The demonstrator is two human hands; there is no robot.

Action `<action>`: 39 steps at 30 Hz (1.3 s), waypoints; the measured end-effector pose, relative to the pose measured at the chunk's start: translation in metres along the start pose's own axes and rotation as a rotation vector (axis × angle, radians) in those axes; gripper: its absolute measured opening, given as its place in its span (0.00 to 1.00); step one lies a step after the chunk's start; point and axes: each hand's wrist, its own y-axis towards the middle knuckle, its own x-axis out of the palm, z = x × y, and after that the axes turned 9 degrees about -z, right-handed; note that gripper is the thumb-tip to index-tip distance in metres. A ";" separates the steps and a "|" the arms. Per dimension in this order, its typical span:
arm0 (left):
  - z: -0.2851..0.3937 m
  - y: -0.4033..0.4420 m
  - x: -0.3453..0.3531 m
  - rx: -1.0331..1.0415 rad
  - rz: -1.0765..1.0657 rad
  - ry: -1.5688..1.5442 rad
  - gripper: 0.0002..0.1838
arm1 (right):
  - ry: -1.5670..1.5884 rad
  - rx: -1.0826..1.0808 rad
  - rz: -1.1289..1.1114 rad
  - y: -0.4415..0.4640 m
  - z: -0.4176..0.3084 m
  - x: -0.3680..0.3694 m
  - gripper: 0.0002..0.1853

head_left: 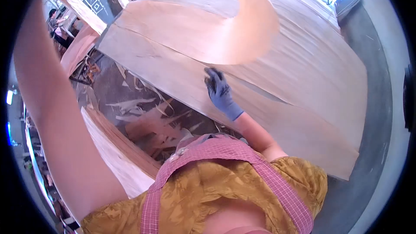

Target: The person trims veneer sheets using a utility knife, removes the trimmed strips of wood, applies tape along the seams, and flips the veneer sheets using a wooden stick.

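Note:
My right hand [220, 92], in a blue-grey glove with dark fingers, reaches over the wide stack of thin wood veneer sheets [320, 86]. Its fingers look loosely extended and somewhat apart, with nothing visible in them. Just beyond the fingertips, a pale veneer sheet [255, 26] curls up off the stack, its bent part blurred. Whether the fingers touch that sheet's near edge, I cannot tell. My left arm [52, 104] stretches up along the left side, and the hand at its end is out of view.
Torn veneer scraps [151, 125] litter the floor left of the stack. Beside my left arm stands another pile of veneer [117, 141]. A grey wall or ledge [381, 117] curves along the right. Another person [56, 21] is in the far upper left.

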 end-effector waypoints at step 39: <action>0.990 -0.107 -0.831 0.383 1.067 1.066 0.39 | -0.697 -0.483 0.378 0.815 -0.181 0.704 0.26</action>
